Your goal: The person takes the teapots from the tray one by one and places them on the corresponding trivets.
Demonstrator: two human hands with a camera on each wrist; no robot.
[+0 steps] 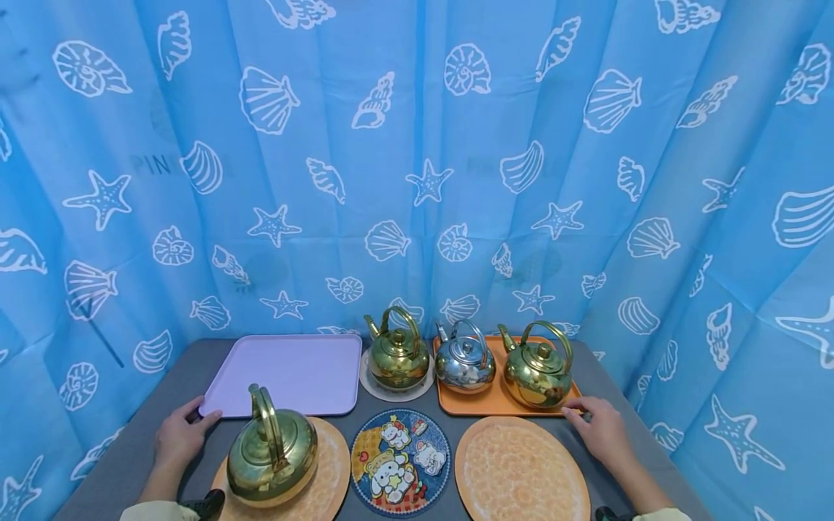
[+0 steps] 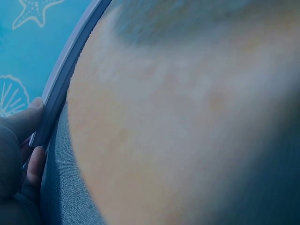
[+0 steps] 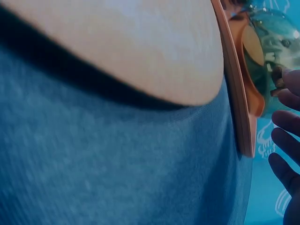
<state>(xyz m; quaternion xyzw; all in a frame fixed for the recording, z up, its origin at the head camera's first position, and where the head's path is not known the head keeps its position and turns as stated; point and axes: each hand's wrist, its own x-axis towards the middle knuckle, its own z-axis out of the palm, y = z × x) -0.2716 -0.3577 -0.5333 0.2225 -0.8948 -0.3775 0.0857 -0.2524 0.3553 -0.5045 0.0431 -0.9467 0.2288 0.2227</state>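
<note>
In the head view my left hand (image 1: 181, 436) is at the near left corner of the lavender tray (image 1: 293, 376). The left wrist view has its thumb on one side of that tray's rim (image 2: 58, 89) and a finger on the other, pinching it. My right hand (image 1: 598, 428) lies beside the near right corner of the orange tray (image 1: 469, 405), fingers loosely spread. A silver kettle (image 1: 465, 364) and a gold kettle (image 1: 538, 375) stand on the orange tray. Another gold kettle (image 1: 274, 456) stands on the left round mat (image 1: 332, 463), close to my left hand.
Between the trays a gold kettle (image 1: 399, 359) sits on a pale round mat (image 1: 371, 387). In front lie a cartoon-printed round mat (image 1: 399, 463) and a tan round mat (image 1: 521, 470). A blue shell-patterned curtain (image 1: 417, 181) hangs behind the grey cloth-covered table (image 1: 189, 362).
</note>
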